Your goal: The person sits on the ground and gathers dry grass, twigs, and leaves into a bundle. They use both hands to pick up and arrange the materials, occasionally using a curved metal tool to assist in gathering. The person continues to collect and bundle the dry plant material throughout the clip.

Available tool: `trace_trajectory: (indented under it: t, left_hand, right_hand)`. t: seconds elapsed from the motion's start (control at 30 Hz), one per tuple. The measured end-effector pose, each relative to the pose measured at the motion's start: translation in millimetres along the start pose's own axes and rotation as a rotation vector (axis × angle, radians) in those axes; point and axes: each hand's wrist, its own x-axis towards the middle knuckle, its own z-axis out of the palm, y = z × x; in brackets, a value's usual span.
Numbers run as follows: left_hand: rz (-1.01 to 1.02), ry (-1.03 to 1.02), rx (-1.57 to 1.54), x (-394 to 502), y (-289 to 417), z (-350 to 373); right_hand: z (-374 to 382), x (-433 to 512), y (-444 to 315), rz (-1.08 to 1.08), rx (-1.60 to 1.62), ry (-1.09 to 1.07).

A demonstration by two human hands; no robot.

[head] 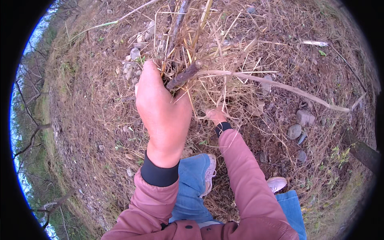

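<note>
My left hand (163, 111), close to the camera, is closed around a bundle of dry grass stalks and sticks (183, 39). The bundle points up and away, and a short cut twig (184, 75) lies across the thumb side. Lower and farther off, my right hand (216, 115) reaches down into dry grass (234, 93) near the ground. Stalks partly cover its fingers, so what it touches or holds is hidden. One long bent stalk (285, 87) stretches out to the right over the ground.
Stones (305, 117) lie right of my right hand, and more stones (129, 70) lie left of the bundle. My shoes (211, 174) stand on grassy soil. A thick branch (364, 153) is at the right edge; bare branches (33, 133) rise at the left.
</note>
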Motion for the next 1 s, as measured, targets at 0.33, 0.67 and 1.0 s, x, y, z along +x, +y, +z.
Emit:
trace_trajectory:
  t: [0.33, 0.67, 1.0]
  left_hand:
    - [-0.013, -0.013, -0.036, 3, 13, -1]
    - [-0.016, 0.019, -0.076, 5, 20, -10]
    - [-0.04, 0.099, -0.144, 3, 5, -23]
  right_hand:
    - [10, -15, 8, -0.04, -0.195, 0.108]
    - [-14, -89, 52, 0.028, -0.299, 0.474]
    - [-277, -240, -16, 0.061, 0.922, 0.809]
